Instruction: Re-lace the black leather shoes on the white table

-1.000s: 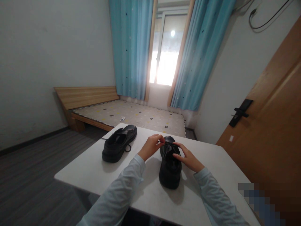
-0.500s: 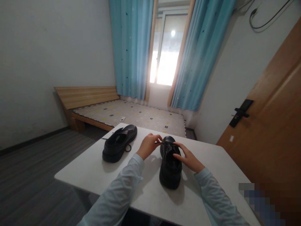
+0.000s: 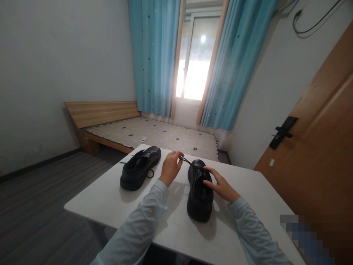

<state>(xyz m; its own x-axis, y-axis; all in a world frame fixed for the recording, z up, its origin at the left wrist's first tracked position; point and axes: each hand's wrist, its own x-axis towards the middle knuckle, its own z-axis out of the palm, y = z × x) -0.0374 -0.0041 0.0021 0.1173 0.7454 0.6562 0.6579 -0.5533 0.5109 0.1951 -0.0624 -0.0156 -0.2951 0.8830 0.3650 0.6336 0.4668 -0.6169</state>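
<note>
A black lace-up shoe [image 3: 199, 206] stands on the white table with its toe pointing away from me. Pinched between the fingertips of my left hand [image 3: 171, 167] is a dark shoelace [image 3: 188, 162], drawn out to the left in a loop from the front of that shoe. My right hand [image 3: 222, 186] grips the shoe's right side, thumb at the opening and fingers near the lacing. To the left lies a second black shoe [image 3: 135, 173], apart from both hands, its own lace curling onto the table beside it.
The white table [image 3: 110, 206] has its far edge close to a bed [image 3: 157, 132], on which a small white remote-like object [image 3: 143, 139] lies. A wooden door [image 3: 317, 147] with a black handle stands at the right. Blue curtains [image 3: 154, 55] flank the window.
My left hand has moved up and left, away from the shoe, pulling the lace out longer. My right hand and both shoes have stayed put.
</note>
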